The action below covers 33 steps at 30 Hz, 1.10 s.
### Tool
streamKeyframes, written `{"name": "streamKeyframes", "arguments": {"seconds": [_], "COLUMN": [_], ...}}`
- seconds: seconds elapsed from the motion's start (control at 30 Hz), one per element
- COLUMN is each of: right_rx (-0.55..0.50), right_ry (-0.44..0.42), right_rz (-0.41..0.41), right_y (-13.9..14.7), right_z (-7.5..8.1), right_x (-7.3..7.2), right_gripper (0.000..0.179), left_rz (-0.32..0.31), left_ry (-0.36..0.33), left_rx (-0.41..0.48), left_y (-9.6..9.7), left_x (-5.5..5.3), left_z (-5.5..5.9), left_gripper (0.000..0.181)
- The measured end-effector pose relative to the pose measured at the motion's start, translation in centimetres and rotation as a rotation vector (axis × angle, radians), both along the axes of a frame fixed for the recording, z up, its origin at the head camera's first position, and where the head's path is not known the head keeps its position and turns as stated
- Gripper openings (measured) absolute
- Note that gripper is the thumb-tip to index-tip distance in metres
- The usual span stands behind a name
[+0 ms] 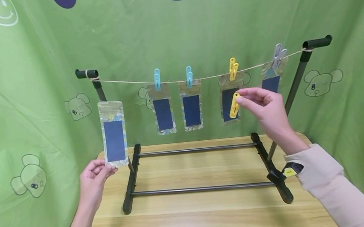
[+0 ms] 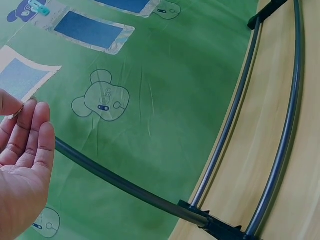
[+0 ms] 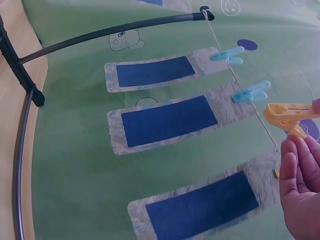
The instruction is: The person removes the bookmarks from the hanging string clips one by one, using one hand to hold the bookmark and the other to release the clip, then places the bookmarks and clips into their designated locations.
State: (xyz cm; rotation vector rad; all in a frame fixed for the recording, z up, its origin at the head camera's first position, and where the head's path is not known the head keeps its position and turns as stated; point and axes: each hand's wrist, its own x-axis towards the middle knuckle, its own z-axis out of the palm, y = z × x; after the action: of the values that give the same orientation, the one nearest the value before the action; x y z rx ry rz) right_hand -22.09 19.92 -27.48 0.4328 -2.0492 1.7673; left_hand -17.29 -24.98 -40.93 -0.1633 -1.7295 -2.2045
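Note:
Between thumb and fingers, my left hand (image 1: pixel 95 175) pinches the lower edge of a patterned paper strip with a dark blue panel (image 1: pixel 114 140), held upright near the left post. The left wrist view shows only part of that strip (image 2: pixel 25 75). My right hand (image 1: pixel 269 111) pinches a yellow clothespin (image 1: pixel 234 106) in front of the third hanging strip; in the right wrist view this clothespin (image 3: pixel 287 117) has nothing in its mouth. Several similar strips hang from a string (image 1: pixel 208 77), held by two blue clothespins (image 1: pixel 157 80), a yellow one (image 1: pixel 233 69) and a grey one (image 1: pixel 278 56).
The string runs between two posts of a black rack (image 1: pixel 129 201) on a wooden table (image 1: pixel 189 220). Two crossbars (image 1: pixel 202 189) join its feet. Green cloth (image 1: pixel 116 34) with bear prints surrounds the table. The rightmost strip (image 1: pixel 271 84) hangs tilted close to the right post (image 1: pixel 297 86).

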Motion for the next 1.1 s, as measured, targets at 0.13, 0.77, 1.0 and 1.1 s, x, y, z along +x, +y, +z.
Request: {"name": "streamKeyframes", "arguments": {"seconds": [0.13, 0.77, 1.0, 1.1], "right_rx": [-0.04, -0.198, -0.27, -0.305], "right_ry": [-0.017, -0.042, -0.036, -0.038], "right_rz": [0.011, 0.015, -0.005, -0.015], "right_y": [0.7, 4.1, 5.6, 6.3], "right_z": [-0.5, -2.7, -3.8, -4.2], "right_x": [0.2, 1.4, 1.7, 1.8], "right_gripper": [0.023, 0.019, 0.019, 0.02], "left_rz": [0.0, -0.008, 0.007, 0.014], "left_ry": [0.006, 0.009, -0.022, -0.031], "left_rx": [0.013, 0.107, 0.111, 0.121], "left_y": [-0.2, -1.3, -1.7, -1.8], "left_x": [0.2, 1.0, 1.3, 1.4], "left_z": [-0.3, -1.8, -2.3, -2.5], "left_gripper": [0.019, 0.021, 0.017, 0.016]}}
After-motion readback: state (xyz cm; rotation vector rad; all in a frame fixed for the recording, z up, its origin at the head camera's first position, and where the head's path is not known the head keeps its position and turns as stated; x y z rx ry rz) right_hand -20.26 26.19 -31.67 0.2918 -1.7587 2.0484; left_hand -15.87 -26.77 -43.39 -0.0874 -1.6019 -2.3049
